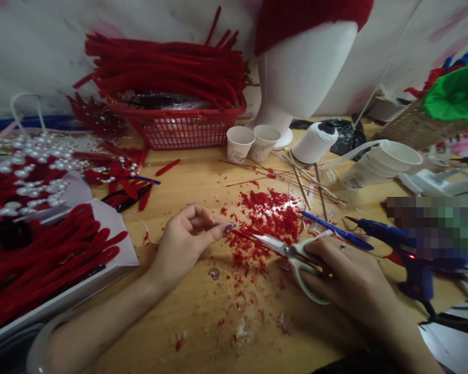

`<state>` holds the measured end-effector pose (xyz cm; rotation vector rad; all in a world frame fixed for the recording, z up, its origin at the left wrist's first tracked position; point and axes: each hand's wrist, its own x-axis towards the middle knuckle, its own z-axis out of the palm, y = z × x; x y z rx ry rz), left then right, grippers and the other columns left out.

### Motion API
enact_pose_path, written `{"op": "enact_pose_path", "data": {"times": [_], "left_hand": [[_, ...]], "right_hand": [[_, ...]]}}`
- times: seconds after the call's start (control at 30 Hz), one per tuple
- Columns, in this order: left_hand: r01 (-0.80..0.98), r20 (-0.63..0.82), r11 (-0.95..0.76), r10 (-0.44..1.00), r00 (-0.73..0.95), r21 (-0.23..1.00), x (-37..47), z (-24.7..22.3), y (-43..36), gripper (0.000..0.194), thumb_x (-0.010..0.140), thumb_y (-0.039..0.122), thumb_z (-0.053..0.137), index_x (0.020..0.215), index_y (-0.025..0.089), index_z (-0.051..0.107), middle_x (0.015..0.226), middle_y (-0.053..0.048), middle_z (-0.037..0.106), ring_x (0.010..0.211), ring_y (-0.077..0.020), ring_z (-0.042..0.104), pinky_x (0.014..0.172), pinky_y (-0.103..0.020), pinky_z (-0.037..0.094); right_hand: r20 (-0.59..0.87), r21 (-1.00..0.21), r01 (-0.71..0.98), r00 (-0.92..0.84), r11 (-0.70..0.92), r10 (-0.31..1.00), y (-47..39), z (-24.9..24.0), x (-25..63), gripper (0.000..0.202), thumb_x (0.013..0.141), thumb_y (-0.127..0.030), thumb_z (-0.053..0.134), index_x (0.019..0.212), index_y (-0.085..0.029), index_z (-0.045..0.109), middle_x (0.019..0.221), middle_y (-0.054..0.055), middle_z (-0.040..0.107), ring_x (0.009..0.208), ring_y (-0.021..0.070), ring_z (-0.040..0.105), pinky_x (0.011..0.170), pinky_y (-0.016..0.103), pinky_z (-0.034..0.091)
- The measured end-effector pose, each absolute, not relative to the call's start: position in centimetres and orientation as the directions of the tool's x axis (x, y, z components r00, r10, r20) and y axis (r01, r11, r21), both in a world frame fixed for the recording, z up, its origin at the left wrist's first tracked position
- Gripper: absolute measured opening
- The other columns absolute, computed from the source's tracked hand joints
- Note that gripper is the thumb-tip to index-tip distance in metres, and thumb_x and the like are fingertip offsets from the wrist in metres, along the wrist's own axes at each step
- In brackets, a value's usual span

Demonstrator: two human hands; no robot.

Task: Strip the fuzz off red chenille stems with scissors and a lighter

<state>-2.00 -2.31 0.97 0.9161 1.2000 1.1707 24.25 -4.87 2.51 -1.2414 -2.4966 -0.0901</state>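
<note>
My left hand (187,234) pinches one end of a thin red strip (244,235) between thumb and forefinger. Scissors (292,251) with pale green and white handles are in my right hand (347,280), its fingers through and around the loops. The blades point left, their tips beside the red strip near my left fingertips. Beneath and behind them, red fuzz clippings (271,213) lie scattered over the wooden table (140,332). Whether the blades touch the strip cannot be made out.
A red basket (187,130) of fuzzy red stems and paper cups (239,143) stand behind. White box (120,244) with red loops at left. Thin sticks, a thread cone (315,141), blue pen (337,230) and blue glue gun (398,244) lie toward the right.
</note>
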Motion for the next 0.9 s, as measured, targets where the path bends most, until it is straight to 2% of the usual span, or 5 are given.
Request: {"op": "enact_pose_path", "data": {"times": [0.17, 0.3, 0.5, 0.77, 0.9], "left_hand": [[-0.165, -0.179, 0.17, 0.983, -0.04, 0.972, -1.98, 0.96, -2.3, 0.028, 0.065, 0.019, 0.077, 0.07, 0.019, 0.05, 0.07, 0.004, 0.069, 0.071, -0.0112, 0.066, 0.072, -0.023, 0.051], [-0.158, -0.16, 0.151, 0.986, -0.049, 0.976, -1.97, 0.95, -2.23, 0.026, 0.066, 0.02, 0.076, 0.071, 0.019, 0.051, 0.071, 0.004, 0.068, 0.07, -0.011, 0.064, 0.069, -0.023, 0.05], [-0.158, -0.142, 0.134, 0.989, -0.036, 0.978, -1.93, 0.8, -2.21, 0.026, 0.066, 0.02, 0.077, 0.072, 0.02, 0.052, 0.071, 0.004, 0.066, 0.07, -0.0113, 0.064, 0.069, -0.023, 0.05], [-0.182, -0.199, 0.193, 0.98, -0.017, 0.964, -1.88, 1.08, -2.27, 0.026, 0.064, 0.019, 0.078, 0.072, 0.019, 0.053, 0.074, 0.001, 0.071, 0.074, -0.0132, 0.067, 0.076, -0.026, 0.053], [-0.185, -0.201, 0.195, 0.98, -0.013, 0.963, -1.87, 1.13, -2.28, 0.026, 0.064, 0.018, 0.077, 0.072, 0.019, 0.052, 0.074, 0.001, 0.072, 0.075, -0.0133, 0.068, 0.077, -0.026, 0.053]], "right_hand": [[0.328, -0.155, 0.79, -0.526, 0.594, 0.785, -4.93, 3.1, 24.16, 0.01, 0.081, -0.028, 0.059, 0.078, -0.021, 0.052, 0.066, 0.002, 0.06, 0.057, 0.0141, 0.055, 0.052, 0.025, 0.038], [0.276, -0.134, 0.77, -0.576, 0.624, 0.77, -5.04, 2.93, 24.06, 0.009, 0.08, -0.027, 0.06, 0.083, -0.021, 0.054, 0.069, 0.002, 0.062, 0.059, 0.0152, 0.057, 0.053, 0.026, 0.039], [0.281, -0.102, 0.775, -0.579, 0.623, 0.766, -4.98, 2.53, 23.73, 0.008, 0.082, -0.028, 0.057, 0.081, -0.021, 0.054, 0.067, 0.002, 0.062, 0.055, 0.014, 0.056, 0.051, 0.025, 0.037], [0.179, -0.242, 0.79, -0.534, 0.563, 0.826, -5.16, 2.77, 23.7, 0.013, 0.081, -0.032, 0.061, 0.078, -0.021, 0.054, 0.065, 0.001, 0.059, 0.055, 0.0136, 0.053, 0.051, 0.024, 0.037], [0.169, -0.253, 0.78, -0.546, 0.572, 0.82, -5.17, 2.58, 23.67, 0.014, 0.082, -0.033, 0.059, 0.078, -0.021, 0.054, 0.064, 0.001, 0.059, 0.053, 0.0123, 0.051, 0.05, 0.024, 0.035]]}}
